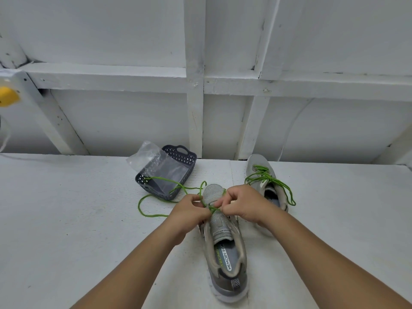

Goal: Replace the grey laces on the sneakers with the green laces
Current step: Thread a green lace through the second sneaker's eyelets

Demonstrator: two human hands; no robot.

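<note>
A grey sneaker (225, 248) lies on the white table with its toe pointing away from me. A green lace (147, 214) crosses its lower eyelets and trails left in a long loop toward the basket. My left hand (189, 214) pinches the lace at the shoe's left side. My right hand (243, 206) pinches the lace at the right side. A second grey sneaker (258, 163) lies behind my right hand, laced with another green lace (283, 186) whose loose ends hang over its side.
A dark grey plastic basket (189, 161) stands behind the left hand, with a clear plastic bag (147, 157) lying in and over it. A white panelled wall rises at the table's far edge. A yellow object (7, 97) sits at the far left.
</note>
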